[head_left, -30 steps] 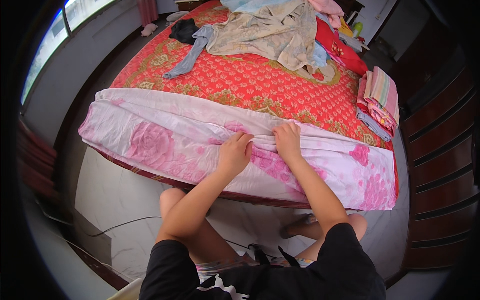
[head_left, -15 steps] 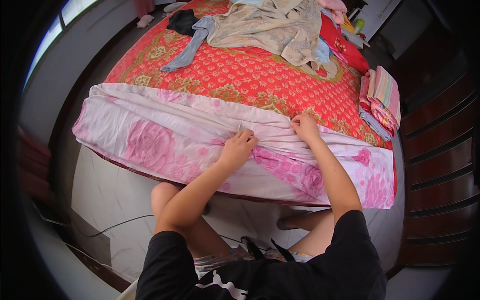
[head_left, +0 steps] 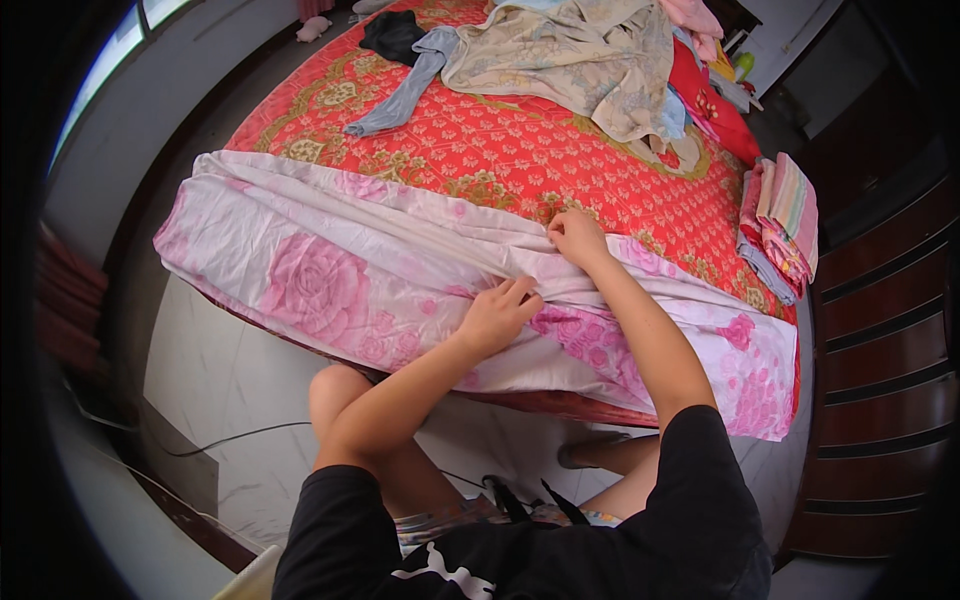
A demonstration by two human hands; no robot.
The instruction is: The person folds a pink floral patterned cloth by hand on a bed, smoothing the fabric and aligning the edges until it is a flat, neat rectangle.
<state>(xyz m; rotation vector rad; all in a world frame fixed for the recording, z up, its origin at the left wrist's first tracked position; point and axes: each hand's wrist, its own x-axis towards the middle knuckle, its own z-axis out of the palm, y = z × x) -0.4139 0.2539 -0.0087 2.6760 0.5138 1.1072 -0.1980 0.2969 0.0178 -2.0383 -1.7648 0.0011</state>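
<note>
Lying rumpled, floral fabric [head_left: 318, 285] is pinched by left hand [head_left: 497, 317] and right hand [head_left: 579, 239]; creases could be deepened by uneven tugging.

A red-and-gold bedspread [head_left: 520, 140] is covering the bed [head_left: 560, 403]; a rose-print sheet [head_left: 315, 285] is lying along six o'clock, a beige patterned blanket [head_left: 560, 55] sprawling at twelve, black cloth [head_left: 392, 38] resting at eleven, folded striped textiles [head_left: 790, 215] sitting at three.

Left grip [head_left: 500, 315] curled, right grip [head_left: 579, 239] farther forward
</note>
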